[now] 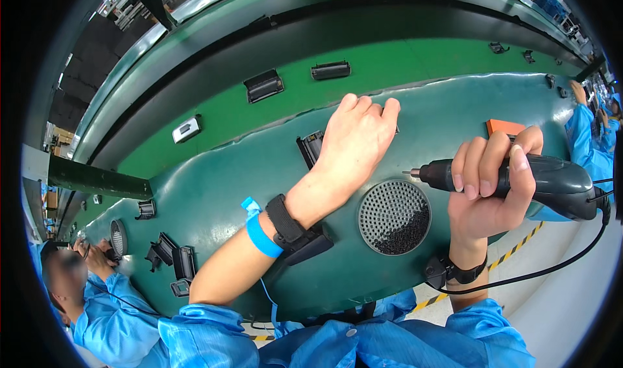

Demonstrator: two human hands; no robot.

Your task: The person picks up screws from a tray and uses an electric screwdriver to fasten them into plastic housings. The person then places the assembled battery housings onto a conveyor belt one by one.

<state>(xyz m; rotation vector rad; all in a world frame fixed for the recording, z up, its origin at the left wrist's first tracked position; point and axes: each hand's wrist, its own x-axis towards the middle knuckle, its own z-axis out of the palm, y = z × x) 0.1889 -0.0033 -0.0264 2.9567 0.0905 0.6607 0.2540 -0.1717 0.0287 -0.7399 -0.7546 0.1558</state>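
Observation:
My right hand (496, 177) is wrapped round a black electric screwdriver (558, 183), its bit pointing left above the rim of a round perforated dish. Small black screws (405, 233) lie heaped at the lower right of that grey dish (371, 207). Over the middle of the green table, my left hand (360, 131) is closed with its back toward me, and its curled fingers hide whatever they hold. A black plastic housing (310, 149) shows partly beside that hand. Below my left wrist lies a dark block-like part (311, 246), partly covered by the wrist strap.
Black housings (264, 86) and a white-and-black part (187, 129) rest on the green belt (402, 60) beyond the table. More black parts (175, 258) lie at left. An orange object (505, 128) is behind the screwdriver. Co-workers sit at both sides. The screwdriver's cable (551, 277) loops at right.

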